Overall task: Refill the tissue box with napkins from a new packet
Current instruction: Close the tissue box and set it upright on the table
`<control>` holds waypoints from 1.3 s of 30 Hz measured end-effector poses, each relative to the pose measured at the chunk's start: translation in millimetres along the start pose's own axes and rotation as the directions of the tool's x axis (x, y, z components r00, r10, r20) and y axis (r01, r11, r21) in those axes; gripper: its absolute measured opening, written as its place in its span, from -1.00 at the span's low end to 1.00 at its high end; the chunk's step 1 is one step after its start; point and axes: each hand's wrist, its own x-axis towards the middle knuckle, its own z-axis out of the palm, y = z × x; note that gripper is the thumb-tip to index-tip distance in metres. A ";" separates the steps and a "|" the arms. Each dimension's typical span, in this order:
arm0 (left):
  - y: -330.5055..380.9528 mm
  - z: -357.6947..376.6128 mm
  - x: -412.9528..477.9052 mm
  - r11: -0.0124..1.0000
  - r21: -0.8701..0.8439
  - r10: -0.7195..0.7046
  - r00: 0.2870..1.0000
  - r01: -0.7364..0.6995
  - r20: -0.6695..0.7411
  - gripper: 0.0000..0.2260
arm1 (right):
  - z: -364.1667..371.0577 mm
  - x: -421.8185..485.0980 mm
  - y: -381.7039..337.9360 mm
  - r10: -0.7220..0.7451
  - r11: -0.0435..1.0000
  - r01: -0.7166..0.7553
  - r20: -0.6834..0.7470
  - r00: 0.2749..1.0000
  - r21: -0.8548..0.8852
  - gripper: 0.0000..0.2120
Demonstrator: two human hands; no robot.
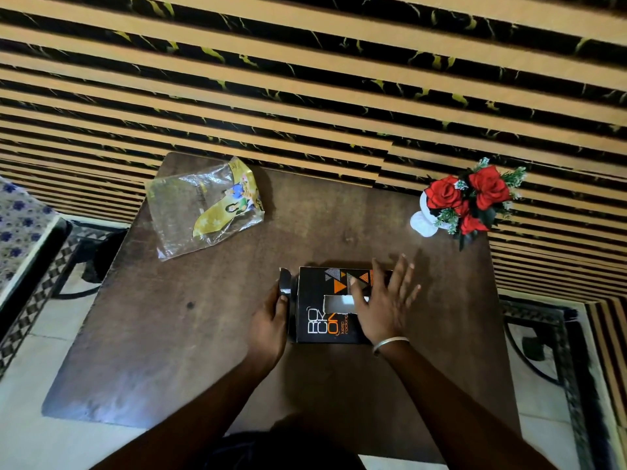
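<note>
The right hand (pixel 383 300) lies flat and spread on top of the black box (pixel 319 317), fingers fanned, gripping nothing. The left hand (pixel 271 320) presses against the box's left end, fingers at the end flap (pixel 285 283), which stands open. White shows through the slot (pixel 339 304) just under the right fingers, so the napkins seem to be in. Well beyond the left hand lies the clear packet (pixel 203 212), flat and apparently empty. Closing the flap looks like what remains.
</note>
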 end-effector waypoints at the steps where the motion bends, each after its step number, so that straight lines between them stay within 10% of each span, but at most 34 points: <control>1: -1.3 3.0 0.4 1.000 -0.020 -0.011 1.000 0.011 0.003 -0.62 | 0.2 -1.5 2.5 0.044 0.998 -0.046 0.038 0.998 0.043 -0.31; 7: 9.0 30.4 -6.4 0.961 -0.227 -0.150 0.988 0.156 0.044 -0.52 | -3.6 -1.1 4.9 0.073 0.967 -0.100 0.119 0.990 0.235 -0.34; 15: 0.3 44.2 -4.3 0.994 -0.085 -0.062 0.998 0.064 0.022 -0.29 | -18.2 0.6 5.1 0.098 0.868 -0.166 0.166 0.981 0.469 -0.46; 22: 4.5 42.4 -8.7 0.971 -0.187 -0.139 0.989 0.148 0.059 -0.63 | -6.7 -10.6 27.1 0.349 0.626 -0.458 0.299 0.888 0.631 -0.12; 26: 14.5 35.6 -6.8 0.950 -0.260 -0.168 0.985 0.175 0.049 -0.64 | -15.1 -7.7 12.6 0.343 0.596 -0.472 0.325 0.881 0.649 -0.52; 39: 86.0 28.5 100.1 0.995 -0.104 0.007 1.000 -0.010 -0.030 -0.55 | -40.6 108.9 -29.7 0.304 0.497 -0.455 0.342 0.889 0.739 -0.59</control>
